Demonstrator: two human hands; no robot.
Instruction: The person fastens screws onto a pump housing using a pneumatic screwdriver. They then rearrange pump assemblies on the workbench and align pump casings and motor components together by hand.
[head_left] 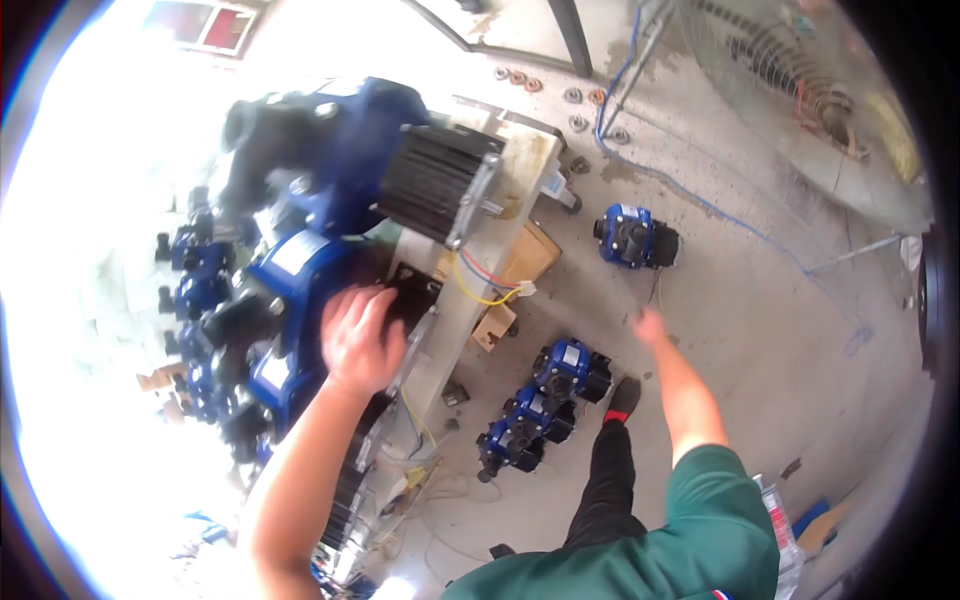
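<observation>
On the bench at left stand blue pumps with black motors. My left hand (362,338) is closed over one blue pump (305,268), its fingers bent over the join between blue housing and black motor. Farther back on the bench stands a bigger-looking pump (360,165) with a black finned motor; red, blue and yellow wires with a white connector (526,289) hang past the bench edge. My right hand (650,326) hangs over the floor at right, blurred, so its fingers cannot be made out. Just beyond it, a pump (634,238) sits on the floor with a thin dark line by it.
More pumps (565,370) stand on the floor near my foot (622,400). Cardboard (533,253) lies beside the bench edge (455,330). A large wire-guarded fan (810,90) stands at far right; a blue hose (690,188) crosses the floor. Several small round parts (573,95) lie farther back.
</observation>
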